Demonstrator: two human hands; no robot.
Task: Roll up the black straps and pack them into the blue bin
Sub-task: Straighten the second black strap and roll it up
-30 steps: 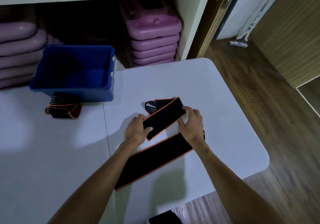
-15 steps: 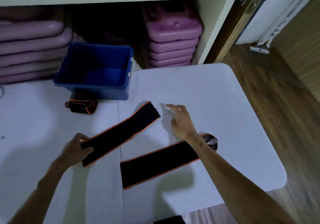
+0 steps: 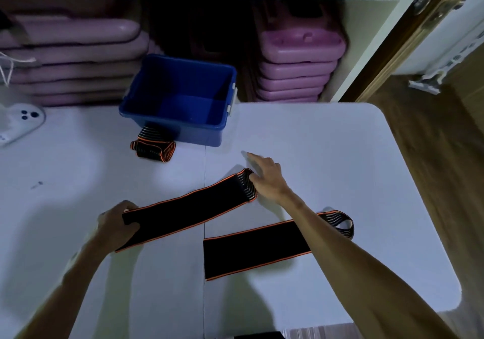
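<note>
Black, orange-edged fabric lies flat low in the frame: one strap (image 3: 255, 249) under the right forearm on the white tabletop (image 3: 327, 155). Above it, the left hand (image 3: 115, 227) has its grip clenched on a second strap (image 3: 188, 211) while the right hand (image 3: 267, 178), grip released, touches its far end. Further up, a rolled strap (image 3: 153, 148) touches the blue bin (image 3: 180, 95).

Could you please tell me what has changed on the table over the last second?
The strap that both hands held folded a second ago now lies stretched out flat. The left hand has drawn its near end leftward and grips it; the right hand let go and now rests open at its far striped end. The second strap, the rolled strap and the blue bin lie as before.
</note>
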